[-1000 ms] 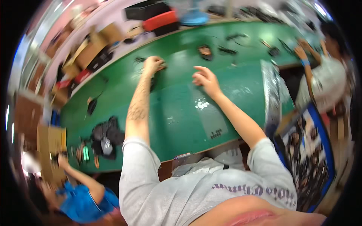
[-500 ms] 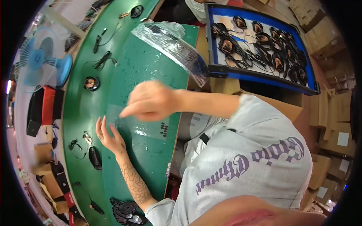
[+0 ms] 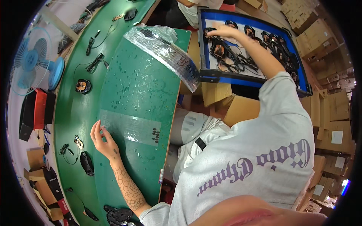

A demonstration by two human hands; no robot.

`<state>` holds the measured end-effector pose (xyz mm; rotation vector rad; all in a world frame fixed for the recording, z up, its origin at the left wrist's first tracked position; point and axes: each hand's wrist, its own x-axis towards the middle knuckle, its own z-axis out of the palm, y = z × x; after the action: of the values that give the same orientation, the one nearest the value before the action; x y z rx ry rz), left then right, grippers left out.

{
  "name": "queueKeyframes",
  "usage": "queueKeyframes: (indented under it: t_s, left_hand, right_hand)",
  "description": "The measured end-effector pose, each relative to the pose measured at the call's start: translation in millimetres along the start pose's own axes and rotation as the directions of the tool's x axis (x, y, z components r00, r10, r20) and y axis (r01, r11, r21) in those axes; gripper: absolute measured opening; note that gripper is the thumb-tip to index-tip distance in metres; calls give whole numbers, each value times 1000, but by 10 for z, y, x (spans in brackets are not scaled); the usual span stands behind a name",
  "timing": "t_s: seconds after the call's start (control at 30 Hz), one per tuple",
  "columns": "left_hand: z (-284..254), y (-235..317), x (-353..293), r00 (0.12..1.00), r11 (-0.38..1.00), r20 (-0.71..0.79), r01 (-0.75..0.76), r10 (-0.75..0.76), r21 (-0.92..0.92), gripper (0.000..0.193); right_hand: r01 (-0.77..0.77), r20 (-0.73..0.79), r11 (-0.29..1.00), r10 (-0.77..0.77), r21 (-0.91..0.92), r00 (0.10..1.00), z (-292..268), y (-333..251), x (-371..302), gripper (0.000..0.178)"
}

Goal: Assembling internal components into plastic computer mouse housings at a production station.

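My left hand [image 3: 102, 139] rests at the left edge of a clear plastic sheet [image 3: 130, 126] on the green table, its fingers apart and nothing in them. Several small black oval pads [image 3: 155, 135] sit at the sheet's right end. My right hand [image 3: 222, 31] reaches over the far left corner of a blue-walled tray [image 3: 233, 79], fingers stretched out by a black computer mouse [image 3: 208, 32] without its top cover. Slight blur hides whether they touch it. Several more opened mice [image 3: 218, 50] with cables fill the tray, their circuit boards showing.
A clear bubble-wrap bag [image 3: 166, 54] lies at the table's far edge. Left stand an opened mouse [image 3: 83, 86], coiled cables [image 3: 96, 63], a black shell [image 3: 86, 164] and a blue fan [image 3: 32, 60]. Black parts [image 3: 117, 215] lie near. Another person [image 3: 189, 11] sits beyond; cardboard boxes [image 3: 315, 35] stack right.
My right hand has swung from above the plastic sheet, away and right, to the tray. My left hand stays beside the sheet. The whole view has shifted slightly.
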<state>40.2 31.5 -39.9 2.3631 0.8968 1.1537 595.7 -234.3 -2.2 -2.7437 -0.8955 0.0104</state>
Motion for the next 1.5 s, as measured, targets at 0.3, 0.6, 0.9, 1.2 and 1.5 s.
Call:
queueKeyframes:
  t_s: [0.3, 0.6, 0.9, 1.2, 1.5]
  left_hand:
    - [-14, -4, -30, 997, 994, 5, 82, -82, -77, 34]
    - [-36, -25, -52, 992, 989, 55, 115, -110, -96, 36]
    - [14, -39, -4, 993, 985, 69, 104, -96, -138, 37]
    - [12, -3, -31, 992, 980, 95, 94, -78, -174, 38]
    - [5, 2, -42, 995, 982, 90, 64, -48, -177, 38]
  right_hand:
    - [-258, 394, 946, 165, 198, 904, 524, 130, 595, 40]
    - [-327, 260, 637, 199, 698, 945, 98, 369, 587, 28]
    - [-222, 95, 569, 244, 792, 965, -1109, 406, 540, 18]
    - [-53, -2, 639, 86, 767, 996, -2022, 842, 840, 13]
    - [64, -45, 743, -46, 666, 998, -2785, -660, -389, 15]
